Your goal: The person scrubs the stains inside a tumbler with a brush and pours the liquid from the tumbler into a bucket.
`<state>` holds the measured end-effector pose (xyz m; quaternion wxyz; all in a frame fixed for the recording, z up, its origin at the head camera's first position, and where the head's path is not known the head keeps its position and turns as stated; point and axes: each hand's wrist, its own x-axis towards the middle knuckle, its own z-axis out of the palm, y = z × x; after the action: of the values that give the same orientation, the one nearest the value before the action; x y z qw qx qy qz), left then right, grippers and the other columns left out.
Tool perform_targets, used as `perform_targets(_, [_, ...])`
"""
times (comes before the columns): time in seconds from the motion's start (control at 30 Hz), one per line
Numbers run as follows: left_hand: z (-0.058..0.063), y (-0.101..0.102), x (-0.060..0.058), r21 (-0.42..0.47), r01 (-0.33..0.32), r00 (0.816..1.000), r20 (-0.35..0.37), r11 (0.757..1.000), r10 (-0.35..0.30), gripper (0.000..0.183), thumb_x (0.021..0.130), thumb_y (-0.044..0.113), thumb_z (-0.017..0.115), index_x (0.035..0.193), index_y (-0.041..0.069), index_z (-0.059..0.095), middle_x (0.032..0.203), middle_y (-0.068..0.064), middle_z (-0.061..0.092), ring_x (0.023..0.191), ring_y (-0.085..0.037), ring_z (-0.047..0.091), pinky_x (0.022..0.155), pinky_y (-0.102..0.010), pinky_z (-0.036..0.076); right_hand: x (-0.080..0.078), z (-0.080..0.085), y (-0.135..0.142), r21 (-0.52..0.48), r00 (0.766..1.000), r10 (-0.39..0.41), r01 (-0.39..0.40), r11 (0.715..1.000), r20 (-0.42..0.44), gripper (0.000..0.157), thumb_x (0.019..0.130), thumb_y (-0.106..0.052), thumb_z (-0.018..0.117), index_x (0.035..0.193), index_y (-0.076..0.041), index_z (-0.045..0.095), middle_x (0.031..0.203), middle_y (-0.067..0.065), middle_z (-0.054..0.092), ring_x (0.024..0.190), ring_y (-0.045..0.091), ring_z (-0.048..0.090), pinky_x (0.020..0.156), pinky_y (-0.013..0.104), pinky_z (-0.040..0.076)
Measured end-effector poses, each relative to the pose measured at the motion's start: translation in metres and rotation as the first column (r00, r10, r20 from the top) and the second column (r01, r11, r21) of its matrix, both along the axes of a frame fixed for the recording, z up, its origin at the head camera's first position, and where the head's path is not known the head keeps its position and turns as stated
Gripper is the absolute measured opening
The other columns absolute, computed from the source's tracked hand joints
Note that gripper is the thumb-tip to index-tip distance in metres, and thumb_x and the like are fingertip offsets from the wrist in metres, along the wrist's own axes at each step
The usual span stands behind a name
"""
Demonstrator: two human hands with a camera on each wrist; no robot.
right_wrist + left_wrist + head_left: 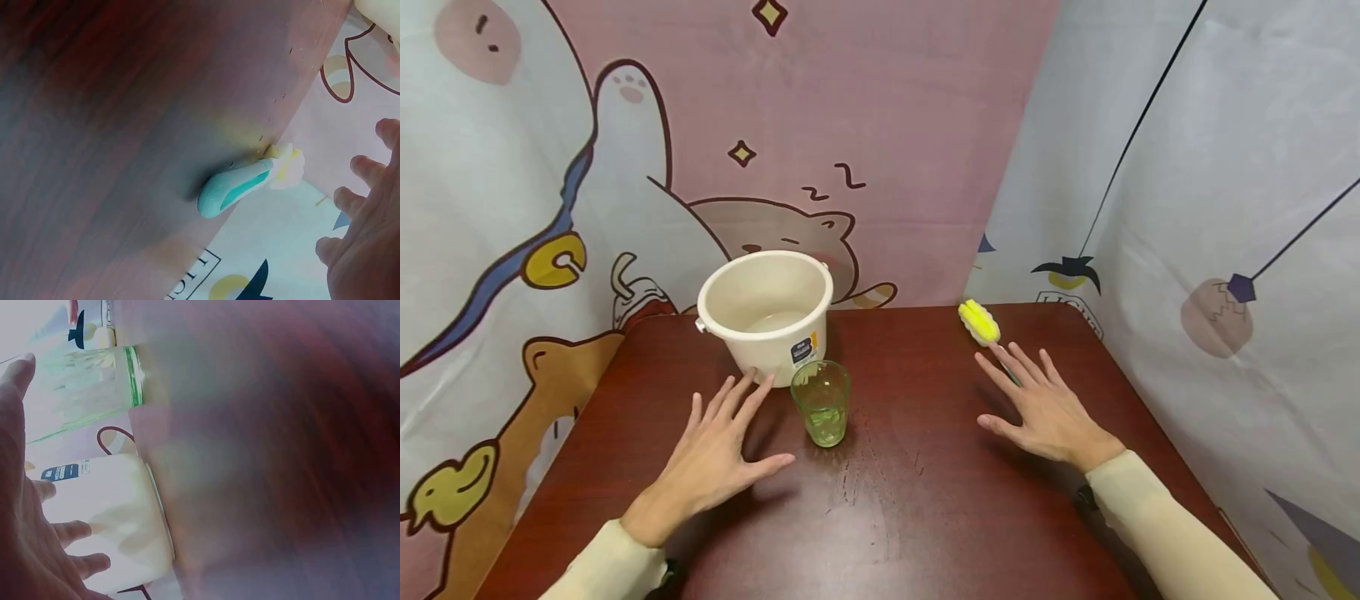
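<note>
My left hand (707, 454) is spread with straight fingers, its fingertips in front of the white plastic bucket (763, 358) and its thumb pointing toward a green-tinted drinking glass (822, 392). The glass stands upright just in front of the bucket's right side. In the left wrist view, the bucket (125, 512) and glass (100, 381) both rest on the table beyond the fingers. My right hand (1048, 417) is also spread and holds nothing. Just past its fingertips lies a sponge cup brush (980, 322) with a yellow and white head. Its teal handle (234, 190), partly hidden in the head view, shows fully in the right wrist view.
The dark red-brown wooden table (917, 517) carries small wet-looking marks (868, 475) in front of the glass. Cartoon-printed cloth (910, 150) hangs close behind the table's back edge and along both sides.
</note>
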<state>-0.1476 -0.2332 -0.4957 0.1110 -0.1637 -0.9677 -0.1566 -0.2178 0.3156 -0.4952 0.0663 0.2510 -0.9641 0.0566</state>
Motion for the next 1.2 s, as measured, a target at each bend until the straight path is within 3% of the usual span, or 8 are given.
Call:
perform_targets(0.27, [-0.001,0.012,-0.002,0.090,0.009,1.000,0.004,0.996,-0.010,0.122,0.090,0.080,0.087,0.186,0.032,0.030,0.186,-0.014,0.044,0.173,-0.047,0.041,0.128,-0.094,0.028,-0.003,0.000,-0.002,-0.003,0.999,-0.027,0.027,1.000,0.030,0.100,0.107,-0.076,0.065,0.188,-0.035,0.021,0.196,0.009,0.024,0.182,0.044,0.023,0.143,0.079,0.015])
perform_targets(0.47, [0.001,0.019,-0.003,0.134,0.018,1.000,-0.014,0.991,-0.017,0.120,0.090,0.076,0.090,0.185,0.029,0.033,0.183,-0.014,0.048,0.168,-0.044,0.048,0.129,-0.090,0.032,-0.006,0.000,0.000,-0.013,1.000,-0.016,0.016,1.000,-0.008,0.098,0.109,-0.071,0.067,0.187,-0.032,0.025,0.195,0.011,0.029,0.179,0.046,0.030,0.141,0.079,0.021])
perform_targets(0.6, [0.001,0.024,-0.004,0.177,0.035,0.999,-0.026,0.984,-0.030,0.120,0.089,0.072,0.093,0.185,0.029,0.033,0.180,-0.014,0.051,0.161,-0.045,0.056,0.126,-0.082,0.044,-0.009,0.000,0.001,-0.027,1.000,-0.013,0.012,1.000,-0.028,0.097,0.109,-0.069,0.068,0.187,-0.031,0.026,0.193,0.012,0.032,0.177,0.046,0.033,0.139,0.079,0.027])
perform_targets(0.77, [0.002,0.032,-0.005,0.224,0.027,1.000,-0.019,0.974,-0.024,0.123,0.088,0.068,0.096,0.185,0.029,0.032,0.173,-0.014,0.057,0.151,-0.044,0.064,0.113,-0.073,0.059,-0.011,0.000,0.002,-0.034,0.999,-0.029,0.029,0.999,-0.015,0.095,0.110,-0.069,0.066,0.187,-0.031,0.025,0.193,0.013,0.032,0.177,0.046,0.034,0.139,0.077,0.030])
perform_targets(0.97, [0.002,0.041,-0.006,0.298,-0.005,0.999,0.034,0.955,-0.006,0.126,0.085,0.069,0.099,0.184,0.028,0.033,0.178,-0.010,0.054,0.160,-0.039,0.060,0.110,-0.076,0.061,-0.013,0.002,0.003,-0.044,0.999,-0.028,0.027,0.999,-0.021,0.093,0.111,-0.066,0.067,0.187,-0.028,0.029,0.191,0.015,0.035,0.175,0.046,0.035,0.137,0.075,0.034])
perform_targets(1.2, [0.000,0.050,-0.014,0.354,0.025,0.999,0.013,0.935,-0.032,0.127,0.082,0.065,0.103,0.182,0.020,0.038,0.179,-0.008,0.053,0.161,-0.035,0.060,0.122,-0.068,0.057,-0.018,0.002,0.003,-0.038,0.998,-0.022,0.020,0.999,-0.051,0.091,0.112,-0.064,0.067,0.185,-0.023,0.033,0.188,0.017,0.039,0.170,0.046,0.043,0.131,0.076,0.041])
